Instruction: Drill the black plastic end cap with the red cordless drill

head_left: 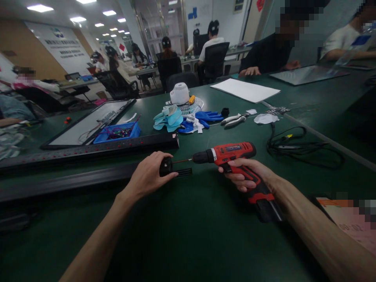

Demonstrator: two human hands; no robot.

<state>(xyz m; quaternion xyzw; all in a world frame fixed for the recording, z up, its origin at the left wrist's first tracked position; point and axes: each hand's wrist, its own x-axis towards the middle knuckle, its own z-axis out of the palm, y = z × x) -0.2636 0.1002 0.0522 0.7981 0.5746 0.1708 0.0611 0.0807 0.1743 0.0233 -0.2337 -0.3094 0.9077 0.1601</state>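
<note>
A red cordless drill (235, 156) is aimed at a small black part (166, 166) on the green table (188, 235).

The right hand (245, 174) is wrapped tight round the drill's grip, fingers curled under the red body; the drill has a black chuck, a thin bit pointing left and a black battery base near the wrist. The left hand (149, 174) pinches the black part, thumb below and fingers over it, at the end of a long black bar (73, 182) near the middle of the table; the bit tip is at the part. One drill, one held part. Beyond lie one blue parts tray (117, 132), one pair of pliers (234, 120), one coiled black cable (296, 147), one white fan (180, 96) and blue gloves (205, 116).
</note>
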